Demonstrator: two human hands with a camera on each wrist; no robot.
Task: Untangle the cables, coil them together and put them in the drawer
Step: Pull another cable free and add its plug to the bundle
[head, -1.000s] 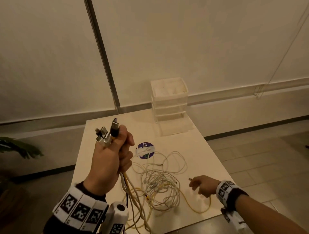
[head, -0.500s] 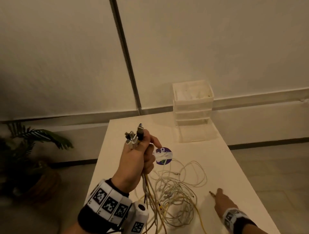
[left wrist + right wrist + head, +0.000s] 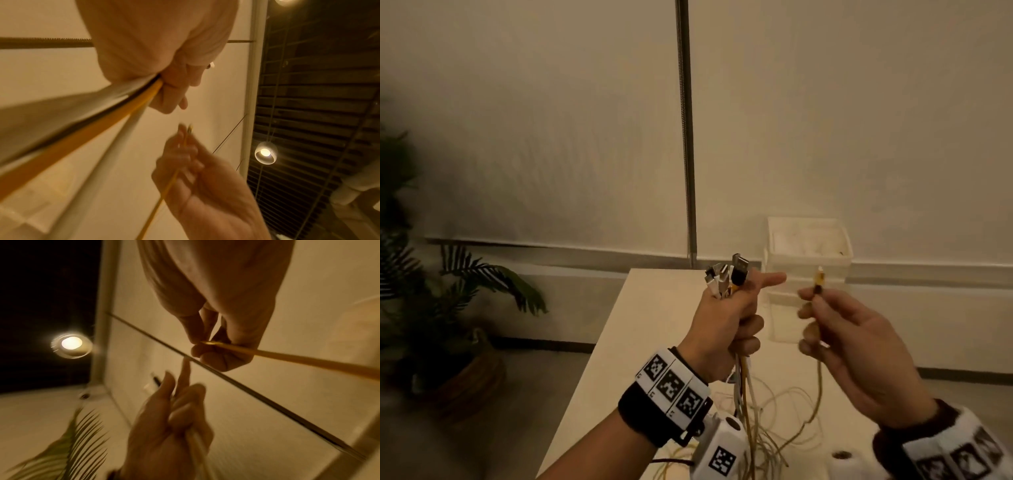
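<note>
Black-and-white patterned marker bands point(image 3: 675, 385) wrap the nearest part of the scene, one on each wrist, with a small white wrist camera point(image 3: 722, 452) hanging under the left one. Just beyond them, thin white and yellow cables point(image 3: 774, 425) lie in loose tangled loops on the pale cream tabletop point(image 3: 647, 342), several strands rising from the heap into the hands.

Held up above the table, the left hand point(image 3: 726, 322) is fisted round a bundle of white, yellow and black cable strands point(image 3: 115, 104); its lower fingers are curled tight on them while the index finger points out straight to the right. A cluster of metal and black USB plug ends point(image 3: 727, 275) sticks up out of the top of that fist.

Close beside it, not touching, the right hand point(image 3: 852, 342) pinches a single thin yellow cable point(image 3: 819, 377) between thumb and fingertips just below its small plug point(image 3: 818, 278), which stands upright; the other fingers are loosely bent along the strand, which drops to the heap.

Farther back on the table stands a translucent white plastic drawer unit point(image 3: 808, 260); blur hides whether a drawer is pulled out. A dark green potted palm point(image 3: 448, 294) sits on the floor at left, before a plain beige wall point(image 3: 551, 120) with a grey metal vertical pole point(image 3: 686, 137).
</note>
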